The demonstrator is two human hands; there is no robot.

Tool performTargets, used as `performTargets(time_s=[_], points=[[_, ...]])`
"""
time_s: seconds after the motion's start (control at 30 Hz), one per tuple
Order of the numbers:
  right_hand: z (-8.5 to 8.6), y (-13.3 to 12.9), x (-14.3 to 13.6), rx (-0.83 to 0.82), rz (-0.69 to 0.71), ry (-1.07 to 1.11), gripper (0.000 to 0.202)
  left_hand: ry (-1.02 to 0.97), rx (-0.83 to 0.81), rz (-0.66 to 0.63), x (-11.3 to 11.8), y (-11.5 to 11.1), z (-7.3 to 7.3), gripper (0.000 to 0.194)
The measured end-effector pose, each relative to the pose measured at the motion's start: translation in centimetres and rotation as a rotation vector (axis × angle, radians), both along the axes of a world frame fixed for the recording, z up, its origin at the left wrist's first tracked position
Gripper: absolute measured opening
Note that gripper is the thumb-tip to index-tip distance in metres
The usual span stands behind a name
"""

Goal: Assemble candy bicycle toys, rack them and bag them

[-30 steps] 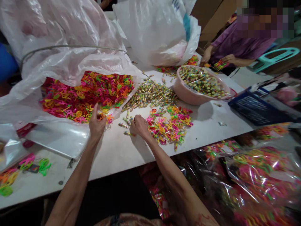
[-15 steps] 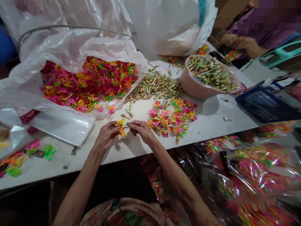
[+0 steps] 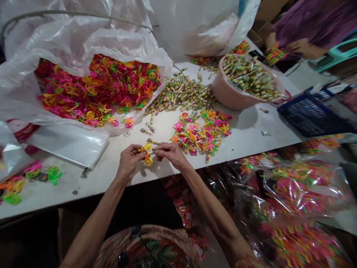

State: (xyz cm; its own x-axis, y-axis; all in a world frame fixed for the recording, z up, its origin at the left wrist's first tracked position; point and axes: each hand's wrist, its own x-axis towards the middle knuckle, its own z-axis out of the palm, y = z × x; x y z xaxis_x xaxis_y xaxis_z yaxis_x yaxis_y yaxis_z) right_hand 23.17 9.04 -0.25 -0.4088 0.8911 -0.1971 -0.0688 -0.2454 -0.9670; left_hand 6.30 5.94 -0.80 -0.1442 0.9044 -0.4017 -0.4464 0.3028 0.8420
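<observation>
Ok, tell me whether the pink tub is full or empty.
Full: the pink tub holds a heap of small patterned tubes that reaches its rim.

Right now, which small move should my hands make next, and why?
Probably ease the small tube toward the plastic pieces: the right hand pinches the tube, the left hand holds the pieces, and they are close together. Whether they already join, I cannot tell.

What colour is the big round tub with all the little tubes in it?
The tub is pale pink, seen best in the head view.
</observation>
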Motion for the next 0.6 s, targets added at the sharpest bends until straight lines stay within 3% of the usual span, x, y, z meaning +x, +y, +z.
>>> performTargets(time_s=[0.13, 0.27, 0.33, 0.4, 0.47, 0.5, 0.53, 0.6], points=[[-0.4, -0.8, 0.0, 0.131, -0.079, -0.156, 0.025, 0.096, 0.018, -0.003, 1.0, 0.3, -1.0, 0.040], [0.6, 0.1, 2.7, 0.190, 0.058, -0.350, 0.027, 0.172, 0.067, -0.189, 1.2, 0.6, -1.1, 0.038], [1.9, 1.1, 4.9, 0.343, 0.035, -0.583, 0.025, 0.398, 0.173, -0.187, 0.4, 1.4, -0.6, 0.032], [3.0, 2.3, 6.5, 0.552, -0.141, -0.876, 0.024, 0.753, 0.291, -0.092, -0.9, 3.2, 0.3, 0.027], [3.4, 3.4, 6.3, 0.690, -0.332, -1.103, 0.025, 1.134, 0.342, -0.012, -2.6, 5.7, 1.3, 0.022], [3.2, 3.7, 5.4, 0.709, -0.345, -1.166, 0.026, 1.290, 0.321, -0.021, -3.4, 7.2, 1.8, 0.020], [2.8, 3.8, 4.0, 0.700, -0.302, -1.203, 0.026, 1.407, 0.279, -0.057, -4.0, 8.6, 2.2, 0.019], [1.6, 3.5, 0.6, 0.619, 0.006, -1.240, 0.023, 1.550, 0.194, -0.204, -4.9, 10.8, 3.0, 0.016]])
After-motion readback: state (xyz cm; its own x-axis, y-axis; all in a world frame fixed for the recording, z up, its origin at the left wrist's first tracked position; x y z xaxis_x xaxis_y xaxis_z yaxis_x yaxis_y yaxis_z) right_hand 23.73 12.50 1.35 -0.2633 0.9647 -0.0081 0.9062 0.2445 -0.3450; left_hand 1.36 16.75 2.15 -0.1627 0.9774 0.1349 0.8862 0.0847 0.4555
